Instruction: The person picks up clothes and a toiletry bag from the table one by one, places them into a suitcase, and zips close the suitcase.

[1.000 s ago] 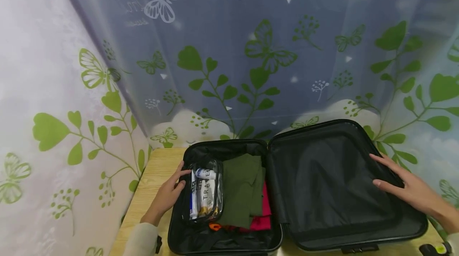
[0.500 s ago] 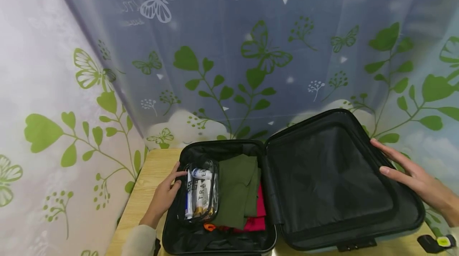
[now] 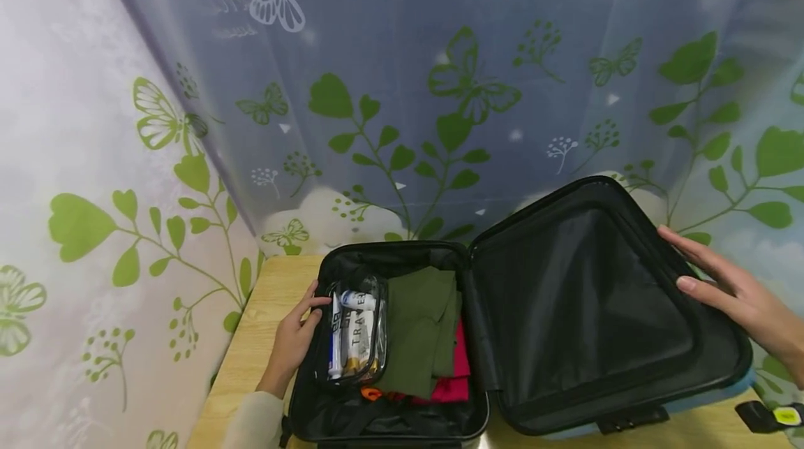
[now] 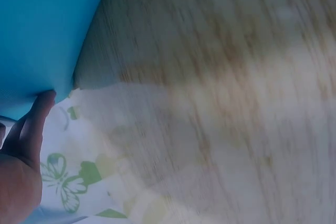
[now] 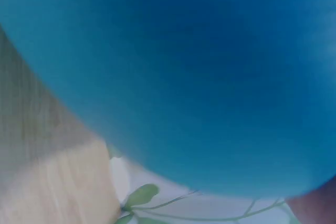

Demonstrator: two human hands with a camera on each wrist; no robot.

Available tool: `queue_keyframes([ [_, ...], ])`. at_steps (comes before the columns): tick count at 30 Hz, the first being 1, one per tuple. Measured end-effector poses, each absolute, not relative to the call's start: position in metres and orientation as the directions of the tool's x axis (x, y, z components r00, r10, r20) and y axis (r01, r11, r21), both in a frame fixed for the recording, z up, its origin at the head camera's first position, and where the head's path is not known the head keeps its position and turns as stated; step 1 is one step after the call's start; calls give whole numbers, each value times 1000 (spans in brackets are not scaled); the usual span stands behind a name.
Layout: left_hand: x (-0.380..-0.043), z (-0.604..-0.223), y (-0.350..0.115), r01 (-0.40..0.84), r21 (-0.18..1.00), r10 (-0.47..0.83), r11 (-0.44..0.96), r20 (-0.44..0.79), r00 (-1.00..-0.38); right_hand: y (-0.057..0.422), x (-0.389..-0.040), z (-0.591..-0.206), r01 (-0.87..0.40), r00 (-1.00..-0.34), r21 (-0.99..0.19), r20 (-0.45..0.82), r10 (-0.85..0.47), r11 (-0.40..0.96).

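While the left hand (image 3: 294, 337) rests on its rim, a blue-shelled, black-lined suitcase (image 3: 389, 428) lies unfolded on the pale wooden desk (image 3: 251, 358).

Head view: the left hand's fingers are spread at the suitcase's left edge, beside a clear, black-trimmed plastic pouch (image 3: 358, 330) (lettered TRAVEL, tubes inside); right of it lies folded olive-green cloth (image 3: 417, 330) over crimson fabric (image 3: 452, 391); the right hand (image 3: 747, 302) pinches the outer edge of the tilted black-lined lid (image 3: 584, 309) between thumb and fingers. Left wrist view: an extended finger touches the smooth blue shell. Right wrist view: blue shell fills most of it, and how the fingers lie there I cannot tell.
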State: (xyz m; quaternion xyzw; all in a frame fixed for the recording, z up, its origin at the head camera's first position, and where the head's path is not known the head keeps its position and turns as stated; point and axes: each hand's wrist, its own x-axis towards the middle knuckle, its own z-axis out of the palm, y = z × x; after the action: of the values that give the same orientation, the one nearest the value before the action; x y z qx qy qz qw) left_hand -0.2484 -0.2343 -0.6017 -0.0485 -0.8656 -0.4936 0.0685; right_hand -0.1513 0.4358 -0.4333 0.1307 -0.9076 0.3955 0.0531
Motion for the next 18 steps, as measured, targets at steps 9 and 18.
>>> queue_keyframes([
  [9,-250,-598,-234,126,844,24,521,132,-991,412,-151,-397,-417,-909,-660,314,-275,624],
  [18,-250,-601,-233,123,841,25,527,129,-991,374,-150,-354,-546,-837,-568,351,-419,616],
])
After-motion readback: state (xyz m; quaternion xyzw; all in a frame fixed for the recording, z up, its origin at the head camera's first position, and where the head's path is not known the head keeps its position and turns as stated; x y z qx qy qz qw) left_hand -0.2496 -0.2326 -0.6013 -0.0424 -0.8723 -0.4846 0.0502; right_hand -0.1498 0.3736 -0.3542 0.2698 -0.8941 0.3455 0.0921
